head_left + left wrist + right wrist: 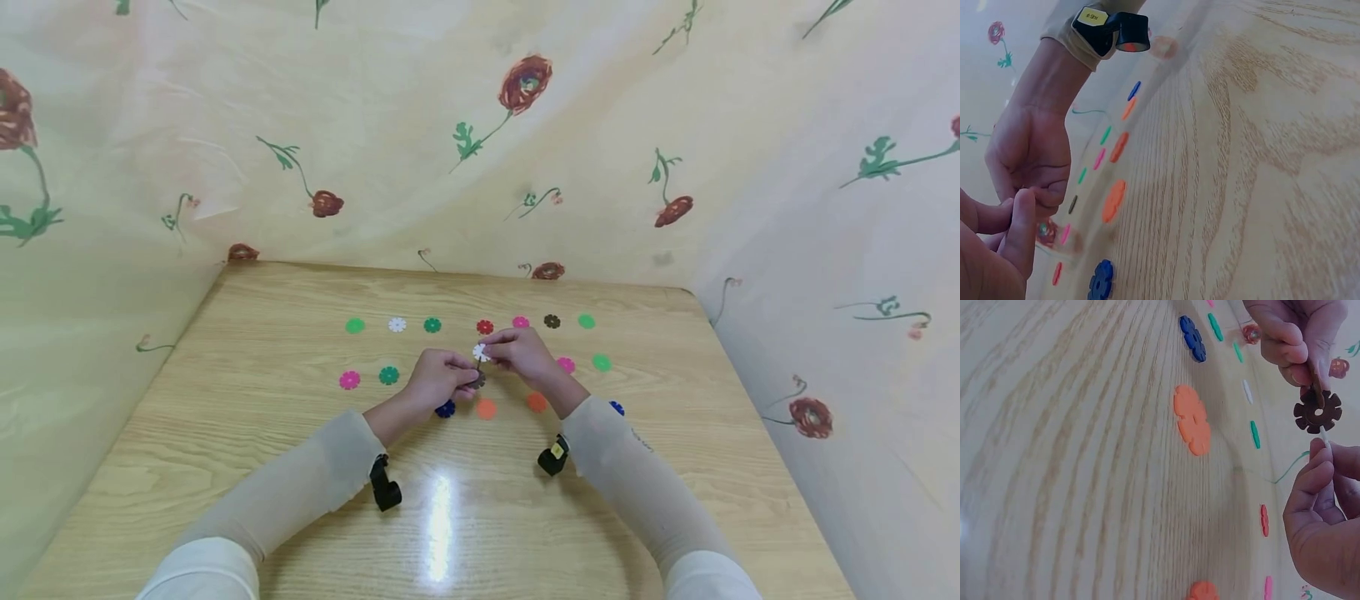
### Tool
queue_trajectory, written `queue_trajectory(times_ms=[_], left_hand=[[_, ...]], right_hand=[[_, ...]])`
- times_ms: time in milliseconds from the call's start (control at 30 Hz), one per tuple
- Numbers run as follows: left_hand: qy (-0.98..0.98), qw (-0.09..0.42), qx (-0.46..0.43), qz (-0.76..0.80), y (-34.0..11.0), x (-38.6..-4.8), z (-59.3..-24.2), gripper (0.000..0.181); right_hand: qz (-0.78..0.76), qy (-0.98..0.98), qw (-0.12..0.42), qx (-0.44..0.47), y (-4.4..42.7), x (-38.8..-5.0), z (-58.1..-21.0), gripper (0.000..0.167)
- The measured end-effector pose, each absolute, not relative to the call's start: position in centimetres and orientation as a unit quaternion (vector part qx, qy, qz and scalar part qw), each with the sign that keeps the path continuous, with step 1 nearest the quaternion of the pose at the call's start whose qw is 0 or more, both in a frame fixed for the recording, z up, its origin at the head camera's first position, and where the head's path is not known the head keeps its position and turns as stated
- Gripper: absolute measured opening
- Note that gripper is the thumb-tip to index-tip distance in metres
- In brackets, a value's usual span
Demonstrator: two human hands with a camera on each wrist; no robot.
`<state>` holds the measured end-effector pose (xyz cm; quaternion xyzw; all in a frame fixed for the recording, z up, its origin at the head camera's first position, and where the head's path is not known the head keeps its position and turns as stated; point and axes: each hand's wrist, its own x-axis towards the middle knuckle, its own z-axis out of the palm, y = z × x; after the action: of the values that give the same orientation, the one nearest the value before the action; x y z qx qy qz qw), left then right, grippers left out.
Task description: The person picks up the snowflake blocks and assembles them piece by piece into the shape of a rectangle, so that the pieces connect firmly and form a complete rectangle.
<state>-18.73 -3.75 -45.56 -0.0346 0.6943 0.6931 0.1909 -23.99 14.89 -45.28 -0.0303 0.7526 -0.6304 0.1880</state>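
My left hand (437, 380) pinches a brown snowflake-shaped plastic disc (1300, 417) over the middle of the table. A second brown piece, seen edge-on in the right wrist view, crosses this disc at its upper side, between the left fingertips. A white snowflake disc (481, 352) is held by the thumb and fingers of my right hand (522, 353). Its edge meets the lower rim of the brown disc in the right wrist view; how deep it sits in a slot I cannot tell. Fingers hide the held pieces in the left wrist view.
Behind the hands lies a row of discs, among them a red disc (485, 327) and a white one (397, 325). Nearer are orange discs (487, 409) and a blue disc (446, 409). Flower-patterned cloth (390, 150) borders the wooden table (300, 517) at the back and sides.
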Motion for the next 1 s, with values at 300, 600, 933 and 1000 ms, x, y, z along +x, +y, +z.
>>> queue_trajectory(times_ms=[300, 600, 933, 1000], left_hand=[[0.711, 0.179, -0.05, 0.678, -3.53, -18.68, -45.39, 0.007], [0.707, 0.179, -0.052, 0.682, -3.48, -18.55, -45.85, 0.007], [0.685, 0.218, -0.05, 0.693, -3.87, -18.68, -46.04, 0.01], [0.689, 0.227, -0.045, 0.687, -4.04, -18.73, -46.01, 0.012]], right_hand=[[-0.619, 0.764, 0.178, -0.037, 14.69, -23.78, -45.46, 0.022], [-0.616, 0.767, 0.176, -0.034, 14.55, -23.53, -45.68, 0.021], [-0.629, 0.754, 0.184, -0.034, 14.64, -23.4, -46.1, 0.024], [-0.632, 0.752, 0.187, -0.035, 14.65, -23.4, -46.1, 0.024]])
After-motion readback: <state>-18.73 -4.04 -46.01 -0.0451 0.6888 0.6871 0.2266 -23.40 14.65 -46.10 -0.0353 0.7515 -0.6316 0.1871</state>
